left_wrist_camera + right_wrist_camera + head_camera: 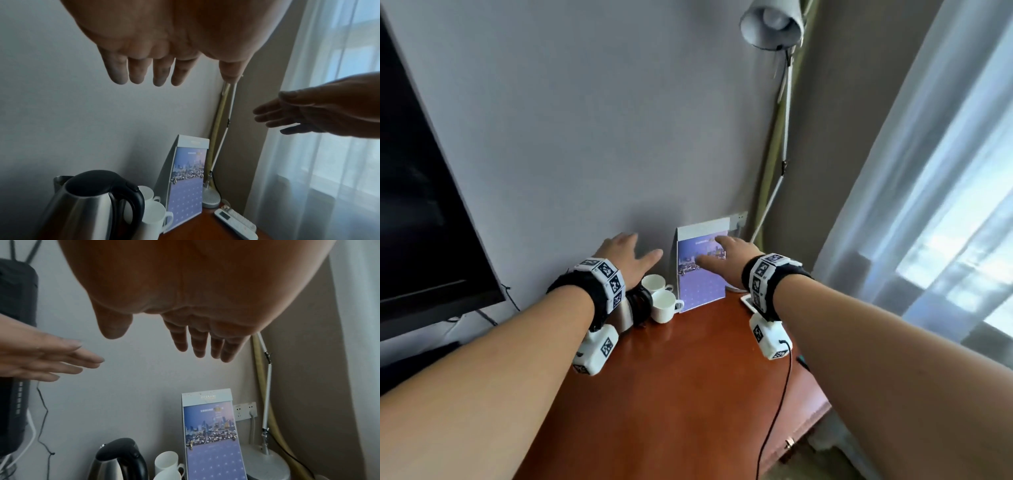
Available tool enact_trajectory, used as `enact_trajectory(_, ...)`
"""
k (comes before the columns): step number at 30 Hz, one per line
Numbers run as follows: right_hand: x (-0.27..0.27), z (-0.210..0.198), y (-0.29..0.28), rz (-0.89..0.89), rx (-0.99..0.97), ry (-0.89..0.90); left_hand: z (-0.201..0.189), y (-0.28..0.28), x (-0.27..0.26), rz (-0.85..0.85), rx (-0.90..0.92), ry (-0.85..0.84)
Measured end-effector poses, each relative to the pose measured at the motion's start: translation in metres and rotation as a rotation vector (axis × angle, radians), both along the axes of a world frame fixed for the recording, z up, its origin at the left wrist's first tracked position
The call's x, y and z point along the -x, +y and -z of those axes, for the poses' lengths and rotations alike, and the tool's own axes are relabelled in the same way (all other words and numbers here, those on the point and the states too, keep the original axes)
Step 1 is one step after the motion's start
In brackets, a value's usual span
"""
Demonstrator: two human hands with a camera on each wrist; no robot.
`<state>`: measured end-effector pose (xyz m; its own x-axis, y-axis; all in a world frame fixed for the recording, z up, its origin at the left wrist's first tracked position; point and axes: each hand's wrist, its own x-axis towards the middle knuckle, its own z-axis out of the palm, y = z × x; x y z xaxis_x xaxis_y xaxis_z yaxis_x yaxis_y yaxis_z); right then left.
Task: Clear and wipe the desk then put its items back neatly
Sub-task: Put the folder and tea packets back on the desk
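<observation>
At the back of the desk [688, 377], against the wall, all the items stand close together: a steel kettle [82, 207] on the left, 2 white cups [662, 301] beside it, a standing card [700, 274] with a city picture, then the round foot of a lamp [210, 198] and a white remote [234, 222] on the right side.

Both hands hang above these items and hold nothing. The left hand [628, 258] is wide, fingers straight and a little spread, over the kettle and cups. The right hand [726, 258] is also wide and flat, in front of the upper part of the card; from the wrist views it is well above the card and not touching it.

I judge the clearing is not yet begun, because nothing is lifted.

The card looks light and thin (probably paper in a plastic stand), so it can fall over easily; better to pinch it at the top edge or hold both side edges. The cups are stiff, smooth and breakable, and they touch each other, so each should be taken by its handle or around the body, 1 at a time. The kettle will be the heaviest item, maybe with water inside; its black handle is the safe place. The remote is small and light.
</observation>
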<state>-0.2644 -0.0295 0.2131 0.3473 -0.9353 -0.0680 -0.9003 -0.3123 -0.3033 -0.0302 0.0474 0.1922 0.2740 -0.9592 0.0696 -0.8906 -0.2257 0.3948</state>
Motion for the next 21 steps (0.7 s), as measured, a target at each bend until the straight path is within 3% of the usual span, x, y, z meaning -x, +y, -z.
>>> enact_trajectory(6, 0.071, 0.012, 0.093, -0.009, 0.023, -0.072, 0.013, 0.093, 0.063, 0.029, -0.055, -0.103)
enact_trajectory(10, 0.082, 0.027, 0.158, -0.032, 0.0, -0.081, 0.032, 0.172, 0.069, -0.017, -0.168, -0.151)
enact_trajectory(15, 0.054, 0.031, 0.238, -0.104, -0.049, -0.062, 0.026, 0.269, 0.041, -0.133, -0.198, -0.153)
enact_trajectory(21, -0.029, 0.023, 0.325, -0.217, -0.02, -0.09, 0.005, 0.394, -0.034, -0.242, -0.149, -0.147)
